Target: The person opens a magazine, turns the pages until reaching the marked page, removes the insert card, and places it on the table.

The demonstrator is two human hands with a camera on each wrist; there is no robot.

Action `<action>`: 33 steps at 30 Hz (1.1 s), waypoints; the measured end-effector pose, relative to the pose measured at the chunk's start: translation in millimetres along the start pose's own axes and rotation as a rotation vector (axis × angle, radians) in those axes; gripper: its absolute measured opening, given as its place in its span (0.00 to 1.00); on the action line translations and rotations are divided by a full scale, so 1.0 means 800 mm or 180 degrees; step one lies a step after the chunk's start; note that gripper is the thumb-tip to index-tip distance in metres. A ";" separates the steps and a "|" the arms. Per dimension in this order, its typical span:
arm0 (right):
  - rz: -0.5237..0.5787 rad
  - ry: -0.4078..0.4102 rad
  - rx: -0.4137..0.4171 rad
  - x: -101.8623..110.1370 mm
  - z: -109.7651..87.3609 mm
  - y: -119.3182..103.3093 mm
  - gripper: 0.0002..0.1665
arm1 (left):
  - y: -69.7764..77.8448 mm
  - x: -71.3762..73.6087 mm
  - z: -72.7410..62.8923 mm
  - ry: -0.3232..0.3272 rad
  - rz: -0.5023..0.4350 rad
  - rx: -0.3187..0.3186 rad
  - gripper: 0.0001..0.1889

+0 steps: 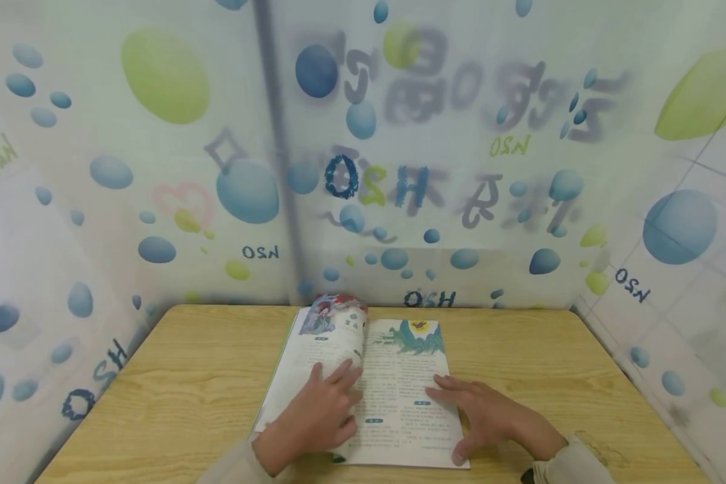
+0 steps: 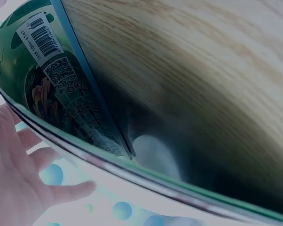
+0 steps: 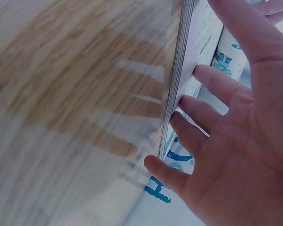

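An illustrated magazine (image 1: 393, 383) lies spread on the wooden table, its left-hand pages bowed up near the fold. My left hand (image 1: 323, 407) rests on that curved part, fingers extended toward the fold. From the left wrist, the curled green back cover with a barcode (image 2: 40, 38) shows, and the left hand (image 2: 19, 183) is behind the bent pages with fingers apart. Over at the right page, my right hand (image 1: 487, 413) touches the outer edge with spread fingers. The right wrist view has the right hand (image 3: 235, 122) with fingertips along the page stack's edge (image 3: 179, 61).
Bare wood of the table (image 1: 175, 383) extends on both sides of the magazine. A pale curtain (image 1: 363, 222) printed with blue and green drops and H2O lettering hangs behind the table and along both sides.
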State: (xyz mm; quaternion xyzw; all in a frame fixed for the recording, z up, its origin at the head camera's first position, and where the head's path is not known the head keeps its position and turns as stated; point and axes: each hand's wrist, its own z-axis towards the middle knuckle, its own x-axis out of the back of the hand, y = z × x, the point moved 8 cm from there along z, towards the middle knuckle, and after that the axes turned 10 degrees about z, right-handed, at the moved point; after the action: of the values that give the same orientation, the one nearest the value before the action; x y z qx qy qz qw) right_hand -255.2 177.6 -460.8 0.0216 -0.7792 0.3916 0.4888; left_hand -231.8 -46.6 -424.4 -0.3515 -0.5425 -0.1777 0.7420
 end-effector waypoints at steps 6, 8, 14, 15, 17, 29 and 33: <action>0.0008 -0.0038 -0.0035 -0.001 0.000 -0.001 0.60 | -0.007 -0.009 -0.002 -0.0225 -0.0377 0.0195 0.19; -0.0010 -0.0044 -0.0039 -0.001 0.000 -0.002 0.60 | -0.009 -0.010 -0.003 -0.0250 -0.0444 0.0244 0.19; 0.0000 -0.0054 -0.0037 0.001 0.000 -0.004 0.60 | -0.011 -0.007 -0.004 -0.0180 -0.0516 0.0292 0.18; 0.0007 -0.0058 -0.0033 0.001 0.000 -0.005 0.61 | -0.011 -0.007 -0.005 -0.0166 -0.0519 0.0292 0.17; 0.0003 -0.0058 -0.0013 0.002 0.000 -0.006 0.61 | -0.012 -0.006 -0.005 -0.0160 -0.0535 0.0298 0.17; -0.0001 -0.0041 0.0061 0.005 0.001 -0.006 0.59 | -0.013 -0.006 -0.007 -0.0163 -0.0599 0.0348 0.17; 0.0021 -0.0055 0.0040 0.006 0.002 -0.007 0.58 | -0.014 -0.004 -0.006 -0.0160 -0.0574 0.0355 0.17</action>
State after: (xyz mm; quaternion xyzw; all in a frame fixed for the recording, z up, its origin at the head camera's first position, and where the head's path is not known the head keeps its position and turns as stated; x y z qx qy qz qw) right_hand -256.9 174.3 -454.2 0.0255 -0.7810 0.3980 0.4806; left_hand -236.7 -58.1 -424.3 -0.2639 -0.5994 -0.2045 0.7275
